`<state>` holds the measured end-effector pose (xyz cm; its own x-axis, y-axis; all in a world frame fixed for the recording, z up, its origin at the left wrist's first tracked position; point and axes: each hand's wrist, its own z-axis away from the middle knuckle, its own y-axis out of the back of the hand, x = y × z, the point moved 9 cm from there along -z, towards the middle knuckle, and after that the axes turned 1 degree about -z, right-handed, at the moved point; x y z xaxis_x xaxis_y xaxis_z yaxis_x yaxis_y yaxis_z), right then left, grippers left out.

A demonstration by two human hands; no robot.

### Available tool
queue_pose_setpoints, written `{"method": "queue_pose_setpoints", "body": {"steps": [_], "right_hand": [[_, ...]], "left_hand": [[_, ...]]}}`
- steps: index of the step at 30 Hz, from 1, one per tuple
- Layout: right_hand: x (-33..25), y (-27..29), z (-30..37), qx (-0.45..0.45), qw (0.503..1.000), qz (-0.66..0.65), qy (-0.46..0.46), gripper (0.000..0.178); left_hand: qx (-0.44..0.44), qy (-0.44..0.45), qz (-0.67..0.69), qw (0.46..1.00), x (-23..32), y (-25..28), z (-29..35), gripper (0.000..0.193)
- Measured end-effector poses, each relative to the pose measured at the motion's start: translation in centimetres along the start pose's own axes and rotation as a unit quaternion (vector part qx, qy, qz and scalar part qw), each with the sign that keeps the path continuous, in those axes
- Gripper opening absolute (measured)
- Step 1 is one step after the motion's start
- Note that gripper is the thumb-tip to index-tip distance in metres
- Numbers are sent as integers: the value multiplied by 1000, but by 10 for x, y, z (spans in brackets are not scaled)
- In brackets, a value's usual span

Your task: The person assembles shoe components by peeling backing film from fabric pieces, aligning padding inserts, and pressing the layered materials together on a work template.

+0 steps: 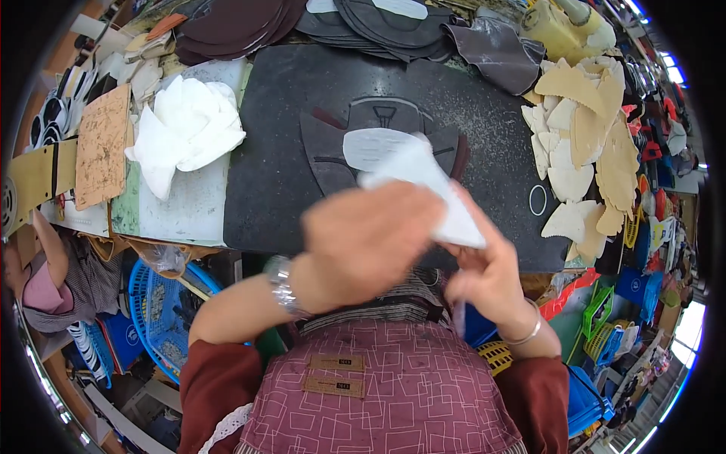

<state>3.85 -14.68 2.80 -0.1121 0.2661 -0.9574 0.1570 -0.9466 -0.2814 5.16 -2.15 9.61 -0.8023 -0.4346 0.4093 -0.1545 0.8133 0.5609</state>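
A folded or bent white sheet piece (435,181) is held in front of me over the black work mat. My right hand (488,272) grips its right and lower edge, thumb on one side and fingers partly tucked beneath. My left hand (370,234), with a metal bracelet at the wrist, lies across the near left part of the white piece; motion smears its fingers. Just beyond, a dark shoe upper piece (383,113) lies flat on the mat, with a pale oval patch (370,150) on it, partly covered by the white piece.
The black mat (272,113) covers the table's middle. White cut pieces (189,125) are heaped at left, tan and cream pieces (582,129) at right. Stacks of dark brown (234,26) and black (378,30) pieces line the far edge. A blue basket (155,303) stands below left.
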Motion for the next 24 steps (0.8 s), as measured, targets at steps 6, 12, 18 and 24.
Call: {"method": "queue_pose_setpoints", "body": {"steps": [6,12,18,24], "right_hand": [[2,41,-19,120,987,-88,-52,28],[45,48,-56,32,973,170,-151,22],[63,57,-66,51,962,226,-145,14],[58,55,-70,61,939,314,-124,13]], "left_hand": [[79,379,398,832,-93,-5,40,85],[47,457,300,836,-110,-14,77,77],[-81,503,130,851,-118,-20,95,73],[-207,365,-182,889,-100,-16,72,72]]}}
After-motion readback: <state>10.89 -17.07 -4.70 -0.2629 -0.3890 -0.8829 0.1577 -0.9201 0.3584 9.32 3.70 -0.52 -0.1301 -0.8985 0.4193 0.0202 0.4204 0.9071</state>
